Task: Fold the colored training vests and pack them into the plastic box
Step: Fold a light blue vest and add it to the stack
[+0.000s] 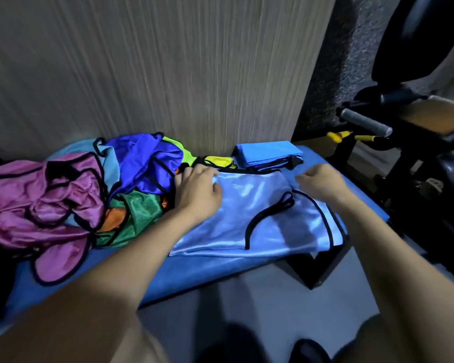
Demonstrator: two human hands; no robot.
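A shiny light-blue mesh vest with black trim (249, 218) lies spread flat on the blue padded bench (220, 265). The left hand (198, 191) pinches its far left edge with curled fingers; the right hand (321, 182) grips its far right corner. A heap of pink, purple, green, orange and yellow vests (89, 195) sits left, and a folded blue stack (268, 154) lies beyond

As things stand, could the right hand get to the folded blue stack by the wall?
Probably yes. The right hand hovers over the light blue vest, just short of the folded blue stack, with only bare blue table cover between them and nothing lying across that gap.
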